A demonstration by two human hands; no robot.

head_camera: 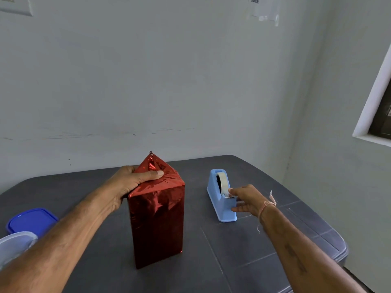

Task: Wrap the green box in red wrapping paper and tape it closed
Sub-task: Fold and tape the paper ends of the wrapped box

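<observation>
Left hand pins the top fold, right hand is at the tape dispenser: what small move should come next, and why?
Probably pull a short strip from the tape dispenser with the right hand, whose fingertips are at the tape end; the left hand grips the top fold of the red paper, and no tape shows there.

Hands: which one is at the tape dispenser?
The right hand, touching the tape dispenser at its cutter end; the left hand grips the folded red paper.

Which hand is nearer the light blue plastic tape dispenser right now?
Right. The right hand touches the tape dispenser at its cutter end; the left hand grips the folded top of the red foil-wrapped box, left of the dispenser.
</observation>
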